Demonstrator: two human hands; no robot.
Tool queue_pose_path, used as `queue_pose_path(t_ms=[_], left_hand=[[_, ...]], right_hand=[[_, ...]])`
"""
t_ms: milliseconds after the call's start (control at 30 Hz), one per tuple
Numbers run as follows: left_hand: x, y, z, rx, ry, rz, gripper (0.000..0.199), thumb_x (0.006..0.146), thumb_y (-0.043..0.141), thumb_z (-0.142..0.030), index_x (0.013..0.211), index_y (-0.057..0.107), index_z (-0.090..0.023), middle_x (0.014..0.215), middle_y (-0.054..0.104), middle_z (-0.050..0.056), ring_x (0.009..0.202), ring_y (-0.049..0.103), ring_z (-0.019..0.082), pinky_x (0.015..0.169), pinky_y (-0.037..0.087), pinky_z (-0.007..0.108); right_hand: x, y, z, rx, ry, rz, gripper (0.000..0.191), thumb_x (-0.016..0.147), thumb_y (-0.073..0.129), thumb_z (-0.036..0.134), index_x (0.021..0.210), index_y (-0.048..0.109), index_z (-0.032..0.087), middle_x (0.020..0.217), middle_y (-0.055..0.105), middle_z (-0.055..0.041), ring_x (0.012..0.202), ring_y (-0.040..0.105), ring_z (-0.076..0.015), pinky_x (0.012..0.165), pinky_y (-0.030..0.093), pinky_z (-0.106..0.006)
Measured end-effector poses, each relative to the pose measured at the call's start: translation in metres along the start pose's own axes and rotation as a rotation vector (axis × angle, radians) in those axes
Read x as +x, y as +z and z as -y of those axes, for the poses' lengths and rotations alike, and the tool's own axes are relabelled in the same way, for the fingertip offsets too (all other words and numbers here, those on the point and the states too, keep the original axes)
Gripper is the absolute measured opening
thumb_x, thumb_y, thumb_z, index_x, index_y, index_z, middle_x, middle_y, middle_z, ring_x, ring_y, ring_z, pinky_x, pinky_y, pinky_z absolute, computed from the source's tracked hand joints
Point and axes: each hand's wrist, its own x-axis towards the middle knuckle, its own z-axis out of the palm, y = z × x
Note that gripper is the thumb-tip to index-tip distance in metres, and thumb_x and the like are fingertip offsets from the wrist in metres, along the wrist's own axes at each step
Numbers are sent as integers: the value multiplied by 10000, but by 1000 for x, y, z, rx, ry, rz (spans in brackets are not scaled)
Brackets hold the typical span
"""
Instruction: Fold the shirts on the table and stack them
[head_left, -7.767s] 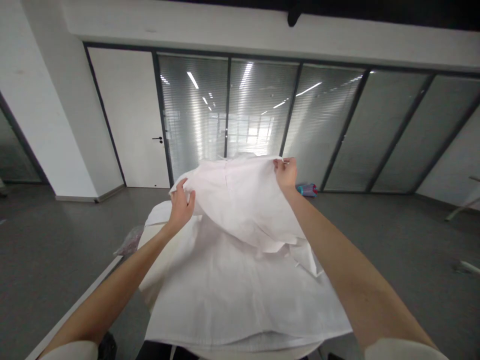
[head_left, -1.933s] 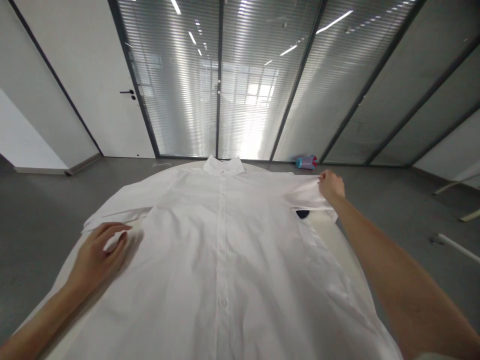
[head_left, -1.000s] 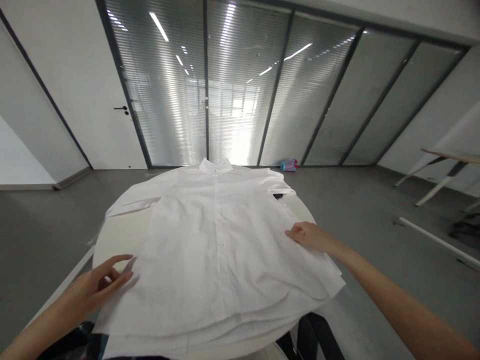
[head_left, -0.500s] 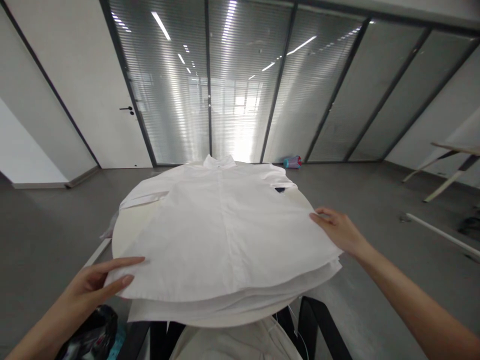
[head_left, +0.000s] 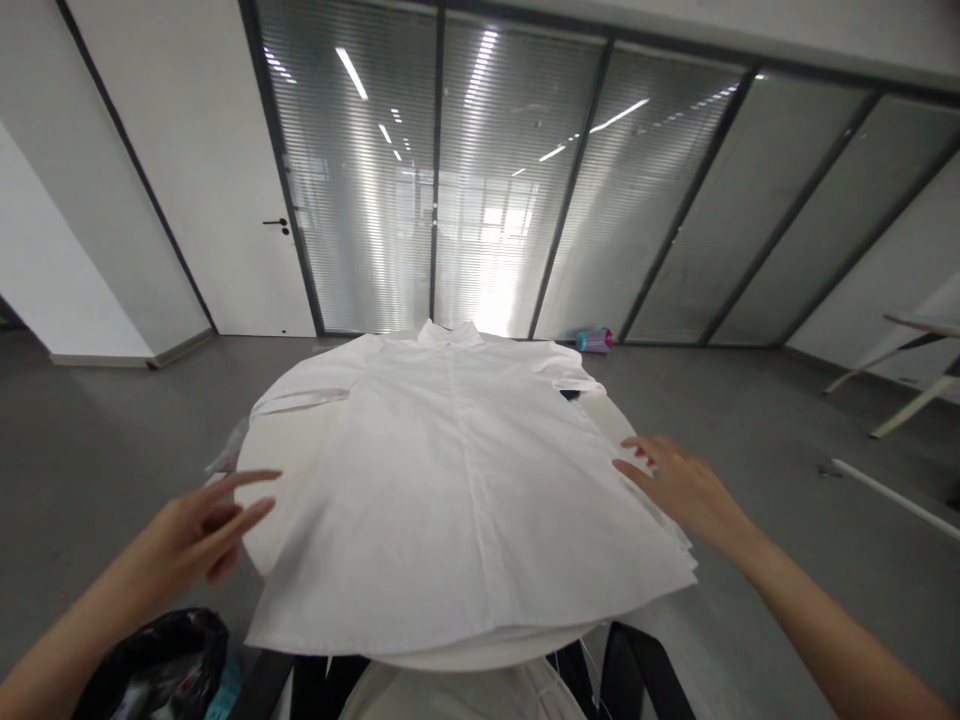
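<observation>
A white short-sleeved shirt [head_left: 450,500] lies spread on a round pale table [head_left: 289,450], collar away from me and hem towards me. Edges of more white cloth show beneath its right side and hem. My left hand [head_left: 214,525] hovers off the shirt's left edge, fingers apart and holding nothing. Beside the right edge is my right hand [head_left: 679,490], its thumb and fingers spread. Whether its thumb touches the cloth I cannot tell.
A bin with a black bag [head_left: 161,660] stands at lower left. Black chair arms [head_left: 637,670] flank my lap. A blue and pink basket [head_left: 595,341] lies near the glass partition [head_left: 495,200]. At right are a table [head_left: 926,330] and a white bar [head_left: 896,495] on the floor.
The shirt's hem has come down towards me, covering most of the layers below. My left hand has let go of its left edge, and the right hand's grip has loosened.
</observation>
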Motion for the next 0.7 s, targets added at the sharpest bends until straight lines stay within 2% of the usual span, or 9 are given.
queue_pose_path(t_ms=[33, 67, 133, 233, 300, 400, 467, 567, 700], left_hand=[[16, -3, -17, 28, 90, -87, 645, 777, 601, -703, 1276, 609, -293, 467, 558, -73, 436, 543, 151, 438, 449, 223], [36, 0, -34, 41, 177, -116, 630, 797, 586, -691, 1268, 615, -274, 561, 636, -46, 527, 606, 169, 494, 491, 239], [83, 19, -68, 55, 330, -112, 635, 831, 525, -695, 1230, 642, -216, 812, 745, 36, 775, 704, 222, 667, 568, 299], [160, 76, -101, 184, 513, 3, 592, 889, 481, -653, 1244, 655, -212, 1261, 686, 93, 1119, 657, 258, 927, 547, 359], [202, 118, -106, 336, 544, 46, 563, 945, 442, -582, 1298, 633, -189, 1385, 610, 108, 1286, 556, 261, 1092, 437, 383], [243, 161, -92, 620, 428, 31, 614, 972, 406, -584, 1450, 511, -213, 1574, 401, 108, 1477, 297, 341, 1190, 244, 537], [255, 170, -74, 709, 360, 44, 644, 974, 355, -631, 1500, 444, -271, 1616, 326, 82, 1503, 221, 362, 1188, 148, 615], [265, 158, -45, 747, 278, 50, 674, 973, 291, -662, 1532, 383, -297, 1632, 289, 73, 1508, 225, 327, 1192, 132, 587], [271, 131, -18, 812, 224, -93, 651, 983, 313, -612, 1513, 421, -249, 1617, 321, 103, 1501, 235, 311, 1203, 146, 506]], right_hand=[[15, -4, 13, -4, -59, -23, 419, 925, 480, 542, 1145, 668, 238, 1111, 692, -112, 1011, 667, -294, 892, 493, -443], [33, -5, 28, 1, -125, -41, 423, 943, 467, 534, 1177, 661, 241, 1203, 669, -114, 1099, 639, -300, 949, 475, -459], [72, -1, 62, 3, -220, -42, 454, 969, 441, 528, 1250, 637, 229, 1345, 607, -120, 1237, 565, -310, 1031, 432, -479], [129, 25, 110, -23, -271, 16, 518, 1017, 355, 513, 1391, 560, 219, 1504, 483, -122, 1358, 463, -306, 1117, 352, -477], [156, 52, 132, -63, -259, 78, 573, 1033, 298, 520, 1474, 480, 203, 1585, 377, -126, 1444, 351, -298, 1169, 272, -472], [176, 94, 140, -96, -180, 186, 636, 1033, 202, 571, 1562, 338, 246, 1653, 233, -84, 1506, 214, -299, 1201, 170, -514], [179, 115, 128, -102, -139, 261, 662, 1019, 170, 611, 1574, 311, 278, 1660, 211, -63, 1513, 192, -308, 1203, 127, -542], [176, 130, 98, -119, -49, 330, 702, 1007, 151, 633, 1596, 247, 263, 1672, 157, -64, 1527, 140, -283, 1214, 98, -509], [173, 131, 67, -131, 74, 302, 719, 1012, 126, 604, 1604, 208, 205, 1679, 68, -79, 1538, 77, -249, 1213, 76, -532]])
